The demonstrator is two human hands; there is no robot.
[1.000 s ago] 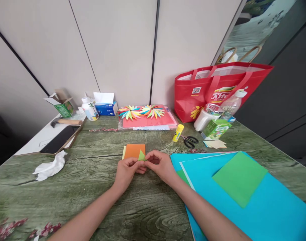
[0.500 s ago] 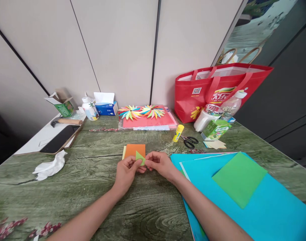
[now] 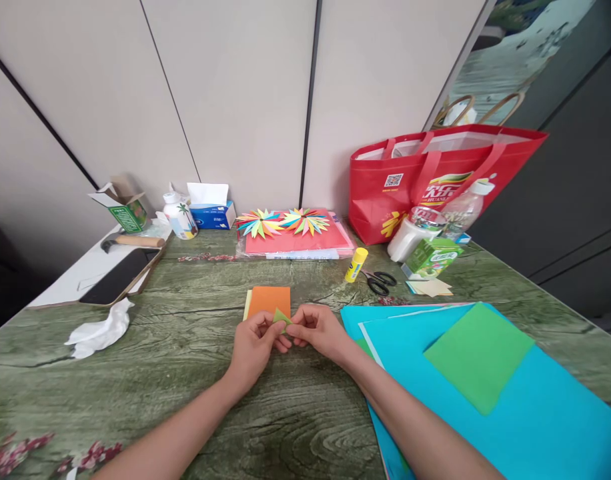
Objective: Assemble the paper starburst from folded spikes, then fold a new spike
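A small piece of folded light green paper (image 3: 281, 318) is pinched between my two hands above the table. My left hand (image 3: 256, 343) grips its left side with thumb and fingers. From the right, my right hand (image 3: 317, 329) pinches its other edge, the two hands nearly touching. Fingers cover much of the paper, so its full shape is hidden. Just behind the hands lies a stack of orange paper squares (image 3: 269, 299), with a pale yellow edge showing at its left.
Blue sheets (image 3: 525, 427) with a green square (image 3: 480, 357) lie right. Behind stand a glue stick (image 3: 356, 265), scissors (image 3: 378, 283), a green carton (image 3: 432, 258) and a red bag (image 3: 375, 200). Paper stars (image 3: 305, 223) rest at the back; a crumpled tissue (image 3: 100, 330) and phone (image 3: 118, 277) sit left.
The green paper has turned and tilted between my fingers, so less of it shows. My right hand has shifted slightly, its thumb now closer to the left thumb.
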